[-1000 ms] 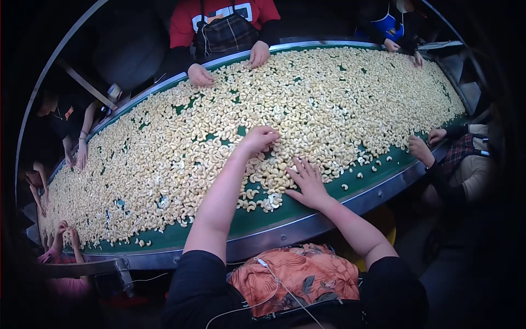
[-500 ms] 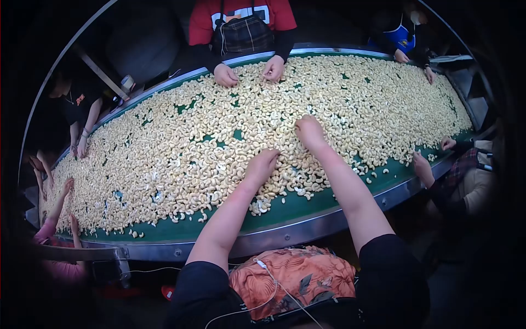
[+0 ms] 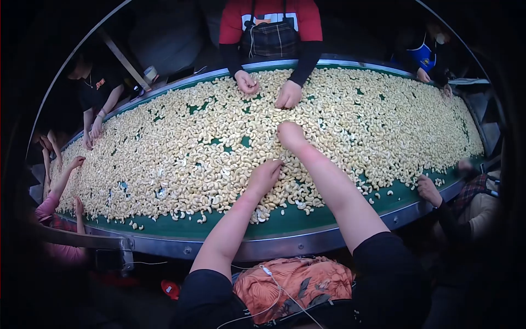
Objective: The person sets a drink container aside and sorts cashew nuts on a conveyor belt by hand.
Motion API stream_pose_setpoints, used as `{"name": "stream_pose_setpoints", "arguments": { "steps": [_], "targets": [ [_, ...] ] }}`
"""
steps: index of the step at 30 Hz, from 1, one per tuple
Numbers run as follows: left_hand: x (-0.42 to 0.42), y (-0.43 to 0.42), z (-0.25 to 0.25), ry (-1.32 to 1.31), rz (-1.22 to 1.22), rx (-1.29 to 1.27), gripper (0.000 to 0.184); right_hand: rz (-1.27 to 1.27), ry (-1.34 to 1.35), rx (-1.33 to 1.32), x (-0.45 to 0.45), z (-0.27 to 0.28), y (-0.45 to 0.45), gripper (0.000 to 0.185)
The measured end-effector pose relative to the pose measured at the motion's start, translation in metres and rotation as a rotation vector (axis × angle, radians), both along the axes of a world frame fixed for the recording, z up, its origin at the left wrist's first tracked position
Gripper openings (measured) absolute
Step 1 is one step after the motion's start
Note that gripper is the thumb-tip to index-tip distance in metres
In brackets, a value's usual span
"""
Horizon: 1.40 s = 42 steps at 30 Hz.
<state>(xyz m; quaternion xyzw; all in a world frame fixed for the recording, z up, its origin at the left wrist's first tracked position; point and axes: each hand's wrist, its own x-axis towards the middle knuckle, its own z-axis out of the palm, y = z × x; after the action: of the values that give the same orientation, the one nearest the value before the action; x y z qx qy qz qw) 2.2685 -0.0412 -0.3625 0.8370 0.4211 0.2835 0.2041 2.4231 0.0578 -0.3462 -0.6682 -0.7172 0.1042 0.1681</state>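
1. The left hand [image 3: 265, 176] is low over the cashew kernels [image 3: 219, 170], its fingers bent and drawn together, pointing away from the person and slightly to the right. Whether a kernel is pinched between the fingertips is too small to tell.
2. The right hand [image 3: 290, 135] reaches farther across the spread, beyond the left hand and a little to its right. It is curled, knuckles up; its fingertips are hidden beneath it, so its grip cannot be told.
3. The kernels lie on the green belt [image 3: 285, 225], around both hands. A narrow stretch of them separates the two: just past the left fingertips and on the near side of the right hand. The left hand is nearer to the small pale cluster [image 3: 260, 214] by the spread's near edge, which lies below its wrist side.
4. The spread's long axis runs from left to right, crosswise to the forearms. Single kernels are curved and point every way, with no shared axis.
5. On the far side, a co-worker's hands [image 3: 289, 95] are over the same spread, the closer one just beyond the right hand, with a small gap between them.
6. The metal rim [image 3: 307, 241] passes beneath both forearms, on the person's side of the belt.
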Motion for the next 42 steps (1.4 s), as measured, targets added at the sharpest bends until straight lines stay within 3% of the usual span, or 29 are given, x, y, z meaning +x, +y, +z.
{"name": "stream_pose_setpoints", "arguments": {
  "steps": [1, 4, 5, 9, 12, 13, 16, 20, 23, 26, 28, 30, 34, 39, 41, 42],
  "targets": [
    [0.000, 0.000, 0.000, -0.020, -0.005, 0.015, 0.020, -0.018, -0.149, -0.007, -0.005, 0.002, 0.002, 0.016],
    [-0.001, 0.000, -0.002, -0.011, 0.002, 0.011, 0.020, 0.020, -0.216, -0.069, -0.004, 0.013, -0.002, 0.018],
    [-0.001, 0.001, -0.004, -0.011, 0.008, 0.023, 0.020, 0.056, -0.156, -0.246, 0.002, 0.020, -0.001, 0.017],
    [0.001, 0.001, -0.010, 0.004, 0.043, 0.016, 0.018, 0.110, 0.058, -0.146, 0.027, -0.007, 0.002, 0.018],
    [0.001, 0.000, -0.011, -0.036, 0.047, 0.038, 0.018, 0.052, 0.313, -0.225, 0.027, -0.004, -0.002, 0.020],
    [0.002, -0.001, -0.011, -0.027, 0.054, 0.043, 0.018, 0.143, 0.306, -0.068, 0.024, -0.010, -0.001, 0.020],
    [0.003, -0.003, -0.011, -0.045, 0.072, 0.031, 0.017, 0.162, 0.120, 0.039, 0.015, -0.020, 0.006, 0.019],
    [0.006, -0.004, -0.013, -0.098, 0.104, -0.019, 0.016, 0.208, -0.097, -0.101, 0.008, -0.009, 0.012, 0.023],
    [0.008, -0.005, -0.012, -0.160, 0.146, -0.102, 0.016, 0.159, 0.277, -0.426, 0.019, 0.026, -0.010, 0.014],
    [0.014, 0.003, -0.007, -0.273, 0.256, -0.206, 0.018, 0.052, 1.367, -0.531, 0.054, -0.014, -0.016, 0.009],
    [0.022, 0.018, 0.005, -0.277, 0.354, -0.142, 0.021, 0.087, 1.826, -0.616, 0.088, -0.017, -0.048, 0.012],
    [0.032, 0.035, 0.023, -0.074, 0.415, -0.118, 0.026, 0.056, 2.011, -0.588, 0.115, -0.020, -0.084, 0.009],
    [0.053, 0.068, 0.015, 0.343, 0.395, -0.055, 0.022, -0.222, 1.987, -0.433, 0.149, 0.014, -0.144, 0.007],
    [0.064, 0.078, 0.003, 0.303, 0.386, -0.027, 0.021, -0.203, 1.784, -0.406, 0.196, 0.000, -0.159, 0.009],
    [0.066, 0.073, 0.019, 0.167, 0.435, -0.225, 0.021, -0.159, 1.649, -0.504, 0.201, -0.002, -0.165, 0.010],
    [0.067, 0.071, 0.026, 0.097, 0.457, -0.323, 0.022, -0.170, 1.753, -0.559, 0.203, -0.007, -0.170, 0.010]
  ]
}}
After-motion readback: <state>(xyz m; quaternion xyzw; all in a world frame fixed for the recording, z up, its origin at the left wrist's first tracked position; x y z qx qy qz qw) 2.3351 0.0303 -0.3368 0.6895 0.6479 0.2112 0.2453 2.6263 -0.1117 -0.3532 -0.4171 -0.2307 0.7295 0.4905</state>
